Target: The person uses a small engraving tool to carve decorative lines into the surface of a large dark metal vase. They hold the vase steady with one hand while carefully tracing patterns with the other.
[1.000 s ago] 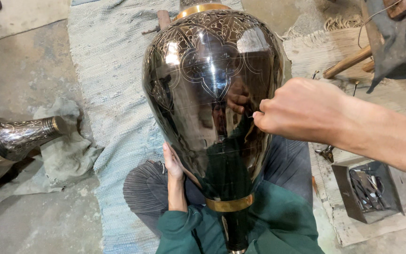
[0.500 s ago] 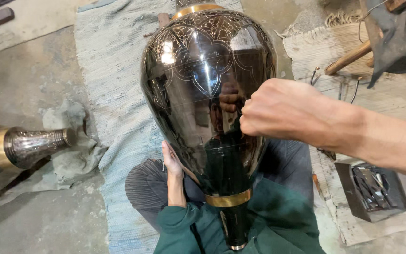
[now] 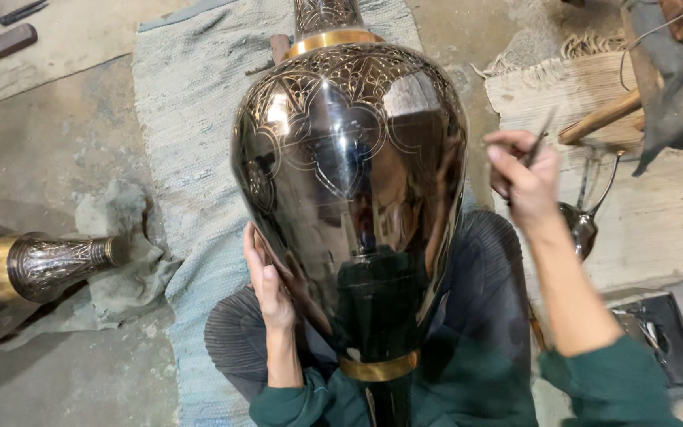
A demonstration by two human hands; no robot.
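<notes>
Head view: big dark engraved vase (image 3: 349,198) lies neck-away across the lap, left hand (image 3: 266,281) open flat on its lower flank, right hand (image 3: 525,178) just off its right side, fingers pinching a thin tool (image 3: 541,136).

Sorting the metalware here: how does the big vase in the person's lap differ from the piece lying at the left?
The big vase is propped in the lap, steadied by the left hand; the piece at the left lies on its side on a grey cloth, untouched. The vase has a broad, mirror-smooth belly; the other shows only a narrow, fully patterned section. Both are dark engraved metal with gold bands.
</notes>
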